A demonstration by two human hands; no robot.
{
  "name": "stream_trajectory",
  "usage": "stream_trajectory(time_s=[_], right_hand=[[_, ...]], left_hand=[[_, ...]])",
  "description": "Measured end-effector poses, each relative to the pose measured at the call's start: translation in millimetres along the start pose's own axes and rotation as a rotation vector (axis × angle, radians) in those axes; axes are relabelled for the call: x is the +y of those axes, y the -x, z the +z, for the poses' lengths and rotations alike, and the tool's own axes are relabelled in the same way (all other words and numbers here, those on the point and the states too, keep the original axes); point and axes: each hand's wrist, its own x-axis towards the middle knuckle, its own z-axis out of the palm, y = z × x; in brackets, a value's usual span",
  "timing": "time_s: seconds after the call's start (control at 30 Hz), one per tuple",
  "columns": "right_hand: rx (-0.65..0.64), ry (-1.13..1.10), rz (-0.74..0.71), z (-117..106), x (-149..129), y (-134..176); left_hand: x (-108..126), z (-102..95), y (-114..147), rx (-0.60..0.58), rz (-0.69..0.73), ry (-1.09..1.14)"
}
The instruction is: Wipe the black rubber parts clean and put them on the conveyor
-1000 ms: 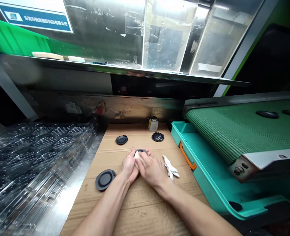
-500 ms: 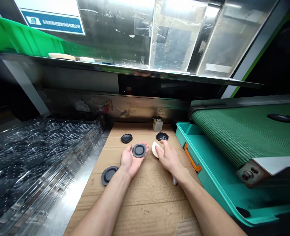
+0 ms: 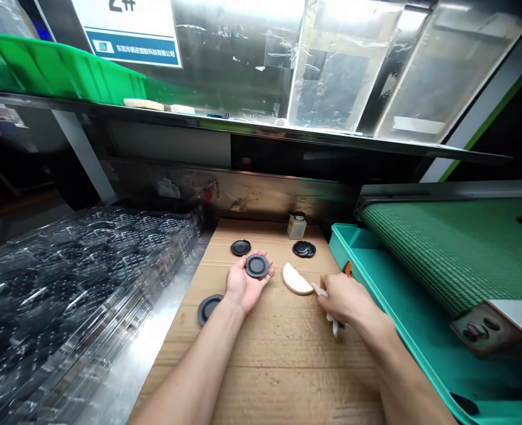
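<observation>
My left hand [image 3: 243, 286] is palm up, its fingers under a round dark grey plastic lid [image 3: 257, 266] that it holds. To the right, my right hand [image 3: 343, 297] is closed on a crumpled white cloth [image 3: 334, 324], whose ends stick out below and beside the fingers. Between the hands a cream half-round pad [image 3: 295, 280] lies on the cardboard [image 3: 265, 378]. A larger dark disc [image 3: 208, 309] is partly hidden behind my left forearm. Farther back lie a black round lid [image 3: 240, 247] and another black lid piece [image 3: 304, 249].
A small bottle with a black top [image 3: 297, 226] stands at the back. Clear plastic trays [image 3: 88, 283] are stacked at left. On the right, a teal bin [image 3: 403, 342] sits beneath a green conveyor belt [image 3: 456, 248]. A metal shelf [image 3: 261, 127] with a green crate [image 3: 61, 71] crosses above.
My right hand has let go of the cream pad, moved right and nearer, and taken up the white cloth. My left hand still holds the grey lid. The view has shifted slightly.
</observation>
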Motion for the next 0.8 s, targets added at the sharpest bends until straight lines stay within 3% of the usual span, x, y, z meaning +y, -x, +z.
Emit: stream_trajectory(time_s=[0.1, 0.17, 0.27, 0.37, 0.47, 0.6, 0.73, 0.8], right_hand=[[0.266, -0.156, 0.008, -4.3, -8.3, 1.6], [0.372, -0.321, -0.103, -1.0, -23.4, 2.8], [0.396, -0.481, -0.272, 13.6, -52.5, 2.3], [0.447, -0.479, -0.267, 27.6, -74.1, -1.4], [0.471, -0.505, -0.344, 32.3, -81.6, -3.8], [0.356, -0.517, -0.547, 31.9, -77.4, -4.4], [0.414, -0.474, -0.384, 31.4, -72.7, -7.9], [0.45, -0.465, -0.369, 31.2, -73.0, -9.4]], left_hand=[[-6.6, -0.3, -0.7, -0.014, -0.014, -0.028], [-14.9, 1.3, 0.5, -0.039, -0.027, -0.047], [-30.8, 6.3, 5.5, -0.094, -0.052, -0.065], [-41.7, 10.4, 10.8, -0.157, -0.062, -0.085], [-40.9, 10.4, 11.8, -0.163, -0.04, -0.116], [-33.4, 7.9, 9.6, -0.079, -0.013, -0.15], [-37.6, 8.9, 9.8, -0.154, -0.039, -0.129], [-39.6, 9.2, 9.6, -0.177, -0.034, -0.124]])
